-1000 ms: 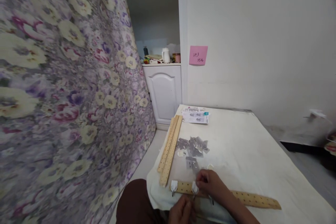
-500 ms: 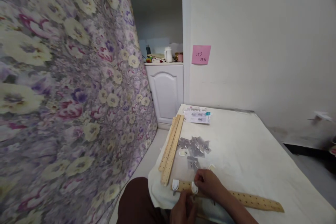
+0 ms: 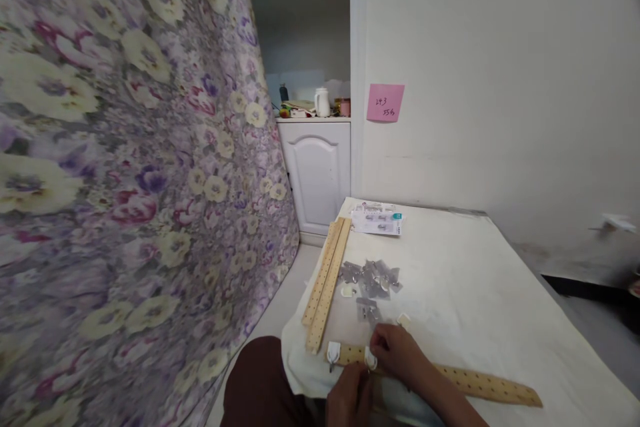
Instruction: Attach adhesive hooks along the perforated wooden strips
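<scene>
A perforated wooden strip lies across the near edge of the white-covered table. A white hook sits on its left end, and a second white hook beside it. My right hand rests on the strip with its fingers bent and pressing on that second hook. Below the table edge, my left hand is curled under the strip by the same hook; what it holds is hidden.
Two more wooden strips lie along the table's left edge. A pile of grey hook packets and a printed package lie further back. A flowered mattress leans at left. White cabinet and pink note behind.
The view has drifted slightly left, so everything sits a little further right in the picture. Both hands stay at the second hook on the strip with almost no movement.
</scene>
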Demonstrator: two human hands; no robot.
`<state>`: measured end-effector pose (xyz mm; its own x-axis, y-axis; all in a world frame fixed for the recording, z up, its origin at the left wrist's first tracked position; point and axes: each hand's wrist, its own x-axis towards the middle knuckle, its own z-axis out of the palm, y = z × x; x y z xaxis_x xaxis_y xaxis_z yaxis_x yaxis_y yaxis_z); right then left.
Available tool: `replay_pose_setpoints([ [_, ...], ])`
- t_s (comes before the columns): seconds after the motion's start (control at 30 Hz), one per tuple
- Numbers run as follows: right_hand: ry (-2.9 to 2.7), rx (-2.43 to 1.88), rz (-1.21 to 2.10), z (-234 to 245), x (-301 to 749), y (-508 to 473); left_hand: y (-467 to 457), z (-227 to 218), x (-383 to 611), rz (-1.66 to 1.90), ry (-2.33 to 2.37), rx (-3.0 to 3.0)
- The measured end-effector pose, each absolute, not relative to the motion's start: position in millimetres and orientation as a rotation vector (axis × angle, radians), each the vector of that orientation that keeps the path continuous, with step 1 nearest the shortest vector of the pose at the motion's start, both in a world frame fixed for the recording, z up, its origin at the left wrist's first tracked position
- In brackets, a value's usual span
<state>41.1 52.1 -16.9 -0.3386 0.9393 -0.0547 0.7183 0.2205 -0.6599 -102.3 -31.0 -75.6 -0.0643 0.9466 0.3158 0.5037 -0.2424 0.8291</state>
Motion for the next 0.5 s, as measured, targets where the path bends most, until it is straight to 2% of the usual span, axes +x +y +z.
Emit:
replay_pose_setpoints([
  [0.23,-2.197,-1.511,0.809,-17.6,39.8,50.7,-31.3,-75.2,-103.2,1.258,1.564,1.76],
  [0.5,-2.114,-1.395,0.92,1.0,52.7,55.9,-33.6,-63.2,-103.7,1.242,1.577,1.754],
])
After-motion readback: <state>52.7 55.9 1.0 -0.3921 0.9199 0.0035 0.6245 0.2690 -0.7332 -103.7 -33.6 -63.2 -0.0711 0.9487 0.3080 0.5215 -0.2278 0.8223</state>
